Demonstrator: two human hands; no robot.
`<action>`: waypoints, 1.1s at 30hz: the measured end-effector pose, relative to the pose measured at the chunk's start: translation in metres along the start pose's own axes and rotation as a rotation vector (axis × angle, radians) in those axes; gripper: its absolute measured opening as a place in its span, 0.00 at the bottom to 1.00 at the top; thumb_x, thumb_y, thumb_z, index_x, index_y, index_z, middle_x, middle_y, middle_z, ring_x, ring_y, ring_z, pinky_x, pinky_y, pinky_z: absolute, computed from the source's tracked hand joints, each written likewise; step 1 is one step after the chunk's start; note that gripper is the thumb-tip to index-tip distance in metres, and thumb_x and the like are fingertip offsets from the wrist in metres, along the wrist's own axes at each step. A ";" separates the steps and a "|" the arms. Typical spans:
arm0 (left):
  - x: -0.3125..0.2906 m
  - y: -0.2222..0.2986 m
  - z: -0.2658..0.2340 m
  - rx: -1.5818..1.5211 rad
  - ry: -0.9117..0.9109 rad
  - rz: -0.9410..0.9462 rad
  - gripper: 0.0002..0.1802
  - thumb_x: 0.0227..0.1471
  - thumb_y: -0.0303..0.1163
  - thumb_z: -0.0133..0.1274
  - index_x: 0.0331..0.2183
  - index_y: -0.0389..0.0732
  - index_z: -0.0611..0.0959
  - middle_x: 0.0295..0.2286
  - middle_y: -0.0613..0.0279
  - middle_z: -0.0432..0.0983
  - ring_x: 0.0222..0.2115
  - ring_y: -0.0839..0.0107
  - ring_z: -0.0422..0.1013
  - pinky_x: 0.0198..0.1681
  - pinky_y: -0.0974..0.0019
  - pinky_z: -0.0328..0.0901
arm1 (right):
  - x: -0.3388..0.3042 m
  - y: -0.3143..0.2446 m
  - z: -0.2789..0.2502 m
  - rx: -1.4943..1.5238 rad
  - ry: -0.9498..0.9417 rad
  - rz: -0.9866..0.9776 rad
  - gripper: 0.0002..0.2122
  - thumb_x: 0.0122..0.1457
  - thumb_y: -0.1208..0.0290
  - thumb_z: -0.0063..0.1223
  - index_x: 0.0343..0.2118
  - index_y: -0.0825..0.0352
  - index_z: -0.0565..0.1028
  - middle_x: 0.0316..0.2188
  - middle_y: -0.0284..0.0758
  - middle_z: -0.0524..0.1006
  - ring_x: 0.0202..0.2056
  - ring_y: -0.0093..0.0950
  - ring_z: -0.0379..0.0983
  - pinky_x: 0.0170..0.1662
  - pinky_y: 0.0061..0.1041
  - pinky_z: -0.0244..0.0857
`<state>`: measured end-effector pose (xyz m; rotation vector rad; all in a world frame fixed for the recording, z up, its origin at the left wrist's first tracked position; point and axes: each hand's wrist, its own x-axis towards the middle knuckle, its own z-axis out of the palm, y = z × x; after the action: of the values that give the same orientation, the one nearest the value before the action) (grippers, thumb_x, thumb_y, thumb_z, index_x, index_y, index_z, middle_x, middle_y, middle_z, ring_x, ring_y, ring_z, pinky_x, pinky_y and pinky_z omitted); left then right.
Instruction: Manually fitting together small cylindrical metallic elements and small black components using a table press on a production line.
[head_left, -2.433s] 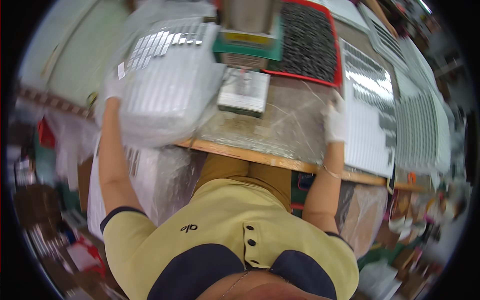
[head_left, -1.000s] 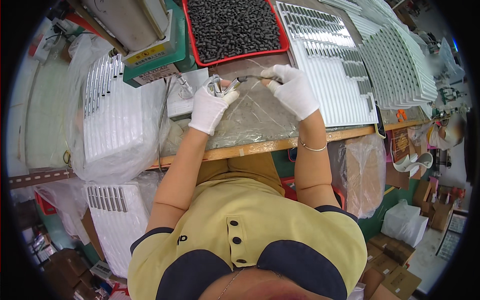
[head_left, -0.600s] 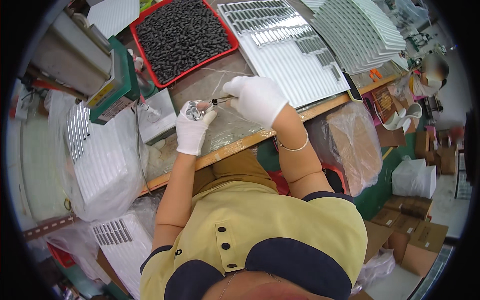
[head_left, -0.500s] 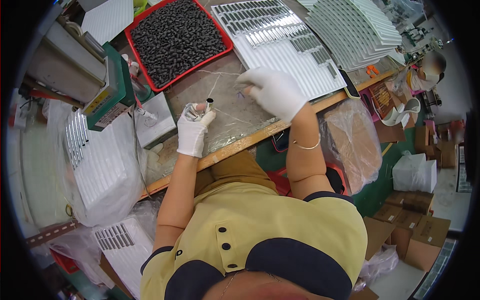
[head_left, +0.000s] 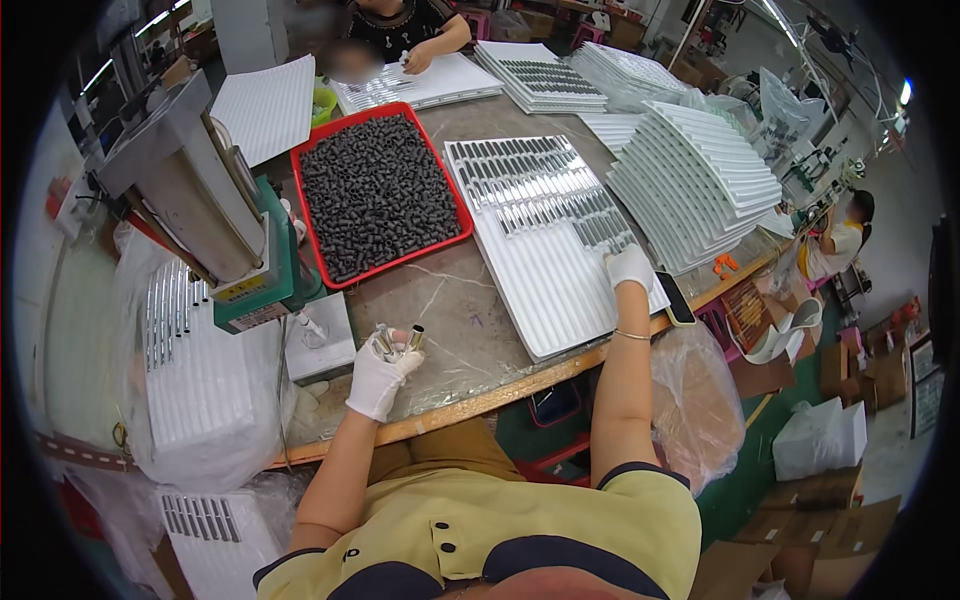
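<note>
Evidently, metal tubes (head_left: 416,336): short and shiny; probably light, stiff and slippery against glove cloth; the polished skin would likely scratch or dent sooner than break
Best hold: around the middle of one barrel, thumb against fingertips; a loose bunch may slide about in the palm, so a gentle curl looks safer than a hard squeeze
Left hand (head_left: 377,383): gloved, curled around a few tubes; one stands up near the thumb, its end looking dark; the exact count is hidden
Right hand (head_left: 628,266): gloved, at the right side of the ridged white tray (head_left: 545,290), by the laid-out tubes (head_left: 530,190); whether it pinches anything, I cannot tell
Tubes and hands: the held ones are within the left hand, over the desk (head_left: 470,310), well apart from the right; the laid-out ones sit in rows on the tray, just beside the right hand
Red tray (head_left: 403,260): full of black fittings (head_left: 375,195); ahead of the left hand
</note>
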<state>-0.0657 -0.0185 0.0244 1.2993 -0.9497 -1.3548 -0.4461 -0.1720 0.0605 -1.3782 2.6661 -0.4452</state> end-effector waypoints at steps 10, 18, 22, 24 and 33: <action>-0.001 0.003 0.000 0.116 0.026 0.162 0.13 0.37 0.26 0.62 0.29 0.40 0.77 0.21 0.73 0.70 0.20 0.85 0.63 0.24 0.79 0.59 | -0.209 -0.116 -0.010 0.918 -0.511 -0.762 0.10 0.54 0.68 0.51 0.33 0.70 0.72 0.22 0.36 0.75 0.23 0.26 0.71 0.30 0.24 0.65; -0.016 -0.005 -0.035 -0.116 0.109 0.101 0.12 0.38 0.25 0.60 0.28 0.39 0.75 0.20 0.71 0.70 0.16 0.85 0.63 0.18 0.80 0.57 | -0.248 -0.151 0.003 0.905 -0.552 -0.988 0.08 0.51 0.71 0.53 0.32 0.69 0.71 0.24 0.42 0.74 0.24 0.34 0.72 0.30 0.26 0.65; -0.018 -0.015 -0.039 -0.188 0.125 0.093 0.12 0.38 0.25 0.60 0.29 0.40 0.75 0.20 0.71 0.70 0.15 0.85 0.61 0.16 0.80 0.55 | -0.256 -0.150 0.014 0.905 -0.568 -0.950 0.09 0.51 0.72 0.53 0.33 0.69 0.71 0.26 0.43 0.75 0.28 0.34 0.73 0.32 0.27 0.66; -0.022 -0.012 -0.036 -0.190 0.116 0.103 0.12 0.38 0.25 0.60 0.29 0.40 0.75 0.20 0.71 0.70 0.15 0.85 0.61 0.16 0.80 0.55 | -0.255 -0.148 0.025 0.902 -0.610 -0.926 0.09 0.51 0.72 0.53 0.34 0.69 0.71 0.26 0.42 0.75 0.28 0.33 0.73 0.32 0.27 0.66; -0.021 -0.022 -0.037 0.083 0.217 0.293 0.11 0.38 0.27 0.62 0.28 0.39 0.79 0.24 0.68 0.74 0.25 0.81 0.68 0.29 0.74 0.63 | -0.268 -0.147 0.030 0.892 -0.603 -0.942 0.13 0.48 0.69 0.59 0.34 0.70 0.74 0.22 0.37 0.73 0.23 0.23 0.67 0.30 0.22 0.64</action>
<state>-0.0340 0.0101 0.0035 1.2824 -1.0085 -0.9387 -0.1688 -0.0406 0.0668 -1.8671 0.9889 -0.9268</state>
